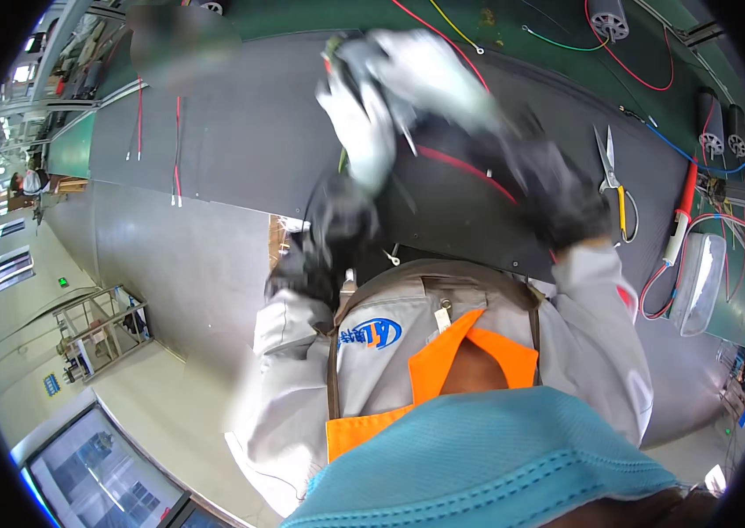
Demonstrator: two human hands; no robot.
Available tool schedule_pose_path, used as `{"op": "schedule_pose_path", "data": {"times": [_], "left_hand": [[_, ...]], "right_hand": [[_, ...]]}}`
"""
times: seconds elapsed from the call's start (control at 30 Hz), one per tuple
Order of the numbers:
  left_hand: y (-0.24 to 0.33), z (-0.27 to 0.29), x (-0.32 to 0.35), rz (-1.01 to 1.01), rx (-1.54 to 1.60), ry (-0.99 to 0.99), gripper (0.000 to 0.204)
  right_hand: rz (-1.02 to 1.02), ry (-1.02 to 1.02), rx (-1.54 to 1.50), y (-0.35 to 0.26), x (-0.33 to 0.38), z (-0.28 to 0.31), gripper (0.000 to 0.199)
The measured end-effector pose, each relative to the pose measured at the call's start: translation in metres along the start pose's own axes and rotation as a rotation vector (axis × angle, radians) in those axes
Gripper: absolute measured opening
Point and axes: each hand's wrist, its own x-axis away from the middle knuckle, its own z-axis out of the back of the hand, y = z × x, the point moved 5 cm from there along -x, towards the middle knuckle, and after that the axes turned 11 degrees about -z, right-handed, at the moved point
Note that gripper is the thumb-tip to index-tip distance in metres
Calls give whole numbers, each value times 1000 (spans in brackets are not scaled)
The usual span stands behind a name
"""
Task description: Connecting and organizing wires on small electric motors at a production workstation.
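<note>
Head view: both gloved hands' grip, left (330, 231) and right (557, 195), clenched on a blurred grey-white bundle (408, 84) raised above them.

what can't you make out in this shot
Head view only:
- The pale object held up over the black mat is smeared by motion blur; its kind cannot be told.
- Left hand and right hand, both in dark gloves, are blurred, so their grips are unclear.
- A blurred patch at the top hides what lies behind it.
- The clear tray contents are too small to tell.
</note>
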Motion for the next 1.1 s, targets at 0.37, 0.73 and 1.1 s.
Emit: {"op": "schedule_pose_path", "data": {"times": [0.37,0.73,1.1], "left_hand": [[-168,-9,-167,182,285,-562,28],[13,150,58,717,946,-686,40],[47,149,88,715,952,-881,31]], "right_hand": [[121,-137,-425,61,85,17,57],[-546,815,-953,265,282,213,52],[262,-504,-571,10,193,45,35]]}}
